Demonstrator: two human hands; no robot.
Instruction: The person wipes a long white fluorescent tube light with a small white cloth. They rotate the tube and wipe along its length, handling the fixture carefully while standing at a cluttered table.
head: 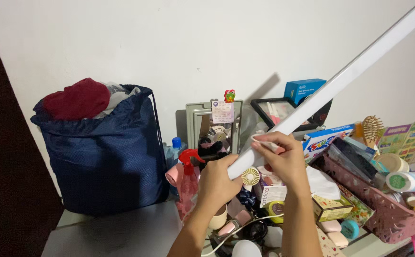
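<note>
- My left hand (215, 183) is curled in a fist around the lower end of the long white tube (331, 88), knuckles up, forearm rising from below.
- My right hand (283, 159) sits just above it on the tube, fingers (264, 143) bent and pinching a small pale piece against it.
- Both wrists are raised and close together, forearms nearly parallel.
</note>
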